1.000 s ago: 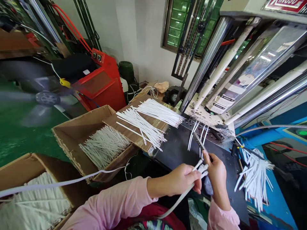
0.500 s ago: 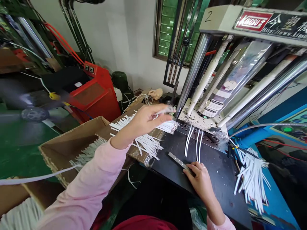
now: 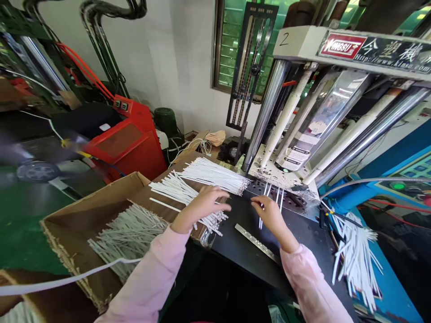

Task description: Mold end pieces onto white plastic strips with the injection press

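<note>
My left hand [image 3: 206, 205] hovers over a pile of thin white strips [image 3: 178, 188] with small pale ends, its thumb and fingers apart and nothing visible between them. To the right, my right hand [image 3: 271, 220] is raised above the black worktable [image 3: 229, 242]. Its fingers are bent, with a small gap between thumb and forefinger. Close to it, white strips [image 3: 281, 199] stick out from under the press head [image 3: 286, 168]; the hand partly covers them. A notched metal bar [image 3: 256, 242] lies on the worktable, below my right hand and touched by neither hand.
Another bundle of white strips [image 3: 215, 175] lies behind the first. An open cardboard box [image 3: 63, 224] at left holds many more. More strips [image 3: 358, 260] hang at the right by a blue machine [image 3: 400, 269]. A fan [image 3: 37, 170] spins at far left.
My left hand has come down to the strip pile and no longer shows the small pale piece it held. My right hand has left the metal bar and moved up toward the press.
</note>
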The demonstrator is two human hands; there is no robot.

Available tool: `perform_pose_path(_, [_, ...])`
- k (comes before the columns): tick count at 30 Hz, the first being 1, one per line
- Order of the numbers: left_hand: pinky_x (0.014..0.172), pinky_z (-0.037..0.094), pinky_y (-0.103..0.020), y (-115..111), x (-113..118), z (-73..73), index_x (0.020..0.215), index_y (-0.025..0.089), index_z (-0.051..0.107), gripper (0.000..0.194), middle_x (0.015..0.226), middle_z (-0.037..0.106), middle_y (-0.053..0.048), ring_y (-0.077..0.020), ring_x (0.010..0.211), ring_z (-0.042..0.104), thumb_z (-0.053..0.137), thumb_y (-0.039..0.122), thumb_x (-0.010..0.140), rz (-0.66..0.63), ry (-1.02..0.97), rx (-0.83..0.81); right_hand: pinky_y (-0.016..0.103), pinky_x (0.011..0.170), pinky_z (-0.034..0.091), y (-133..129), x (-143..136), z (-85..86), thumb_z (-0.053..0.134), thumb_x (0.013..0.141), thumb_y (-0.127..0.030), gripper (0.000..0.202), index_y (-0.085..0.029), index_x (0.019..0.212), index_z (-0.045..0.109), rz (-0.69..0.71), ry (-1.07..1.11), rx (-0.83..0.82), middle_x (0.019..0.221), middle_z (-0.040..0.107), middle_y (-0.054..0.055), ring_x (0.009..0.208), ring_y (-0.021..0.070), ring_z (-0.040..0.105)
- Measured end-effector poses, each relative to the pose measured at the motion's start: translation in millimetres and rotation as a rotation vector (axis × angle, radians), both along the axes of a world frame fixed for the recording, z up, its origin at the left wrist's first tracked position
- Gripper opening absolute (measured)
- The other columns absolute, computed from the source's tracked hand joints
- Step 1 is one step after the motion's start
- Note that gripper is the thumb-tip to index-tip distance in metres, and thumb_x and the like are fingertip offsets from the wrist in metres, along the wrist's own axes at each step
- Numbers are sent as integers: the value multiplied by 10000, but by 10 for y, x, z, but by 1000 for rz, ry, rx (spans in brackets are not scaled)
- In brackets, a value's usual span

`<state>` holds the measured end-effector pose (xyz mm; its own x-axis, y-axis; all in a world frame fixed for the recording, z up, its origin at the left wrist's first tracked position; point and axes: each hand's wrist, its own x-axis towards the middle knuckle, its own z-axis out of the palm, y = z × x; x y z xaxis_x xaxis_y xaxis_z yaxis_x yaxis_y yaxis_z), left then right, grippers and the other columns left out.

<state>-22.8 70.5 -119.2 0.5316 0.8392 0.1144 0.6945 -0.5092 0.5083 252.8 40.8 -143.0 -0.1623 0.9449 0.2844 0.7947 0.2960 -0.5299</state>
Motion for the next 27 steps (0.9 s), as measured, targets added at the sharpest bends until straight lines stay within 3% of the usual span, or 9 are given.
perform_pose_path(2, [987,415,-370,223,279,88,1175,245,699,306,1127,679,-62,-241,1087,600,583,428,959,89,-34,120,301,877,521,240,-141,-22,596,903,-165,190,-201,1010,748,-21,-20,6,1021,727,58,927,184,681])
perform_pose_path(4, [991,418,-361,501,556,90,1132,213,704,225,1141,688,-68,-237,1108,608,573,279,961,184,-12,186,292,884,510,424,-274,-53,614,895,-152,177,-195,998,752,-41,-46,6,1024,714,63,928,182,674])
perform_pose_path(7, [974,431,-377,868,838,-28,1056,186,721,182,1124,693,-92,-257,1112,612,612,204,912,240,18,198,301,887,494,583,-421,-96,640,894,-170,146,-190,980,756,-82,-104,0,1029,693,81,941,200,662])
perform_pose_path(10, [951,439,-376,1066,921,-171,954,183,739,132,1054,711,-92,-257,1072,626,624,185,889,236,52,198,306,872,481,644,-488,-130,638,900,-178,126,-188,951,753,-131,-156,-17,1030,687,96,956,215,656])
perform_pose_path(18, [901,444,-354,1148,876,-314,831,186,737,121,966,723,-78,-253,1018,633,629,209,881,145,95,231,237,722,458,712,-463,-156,692,866,-184,73,-209,909,745,-172,-197,-109,826,722,17,782,160,670])
perform_pose_path(21, [875,456,-345,1118,865,-303,858,176,721,156,926,725,-75,-234,941,653,572,174,905,151,68,269,245,721,450,633,-457,-91,693,864,-161,118,-221,936,765,-169,-234,-74,884,714,31,798,164,658])
perform_pose_path(24, [851,475,-334,1051,813,-210,915,174,690,176,881,724,-59,-207,852,666,517,166,944,175,7,328,273,746,442,476,-426,6,616,922,-155,175,-216,975,771,-188,-274,-4,1008,689,76,904,198,635])
perform_pose_path(27, [856,502,-344,959,698,16,1004,167,656,205,916,717,-65,-199,864,672,452,167,989,213,-74,406,298,770,440,278,-316,143,545,980,-192,226,-213,1001,769,-213,-304,228,982,670,85,922,215,599])
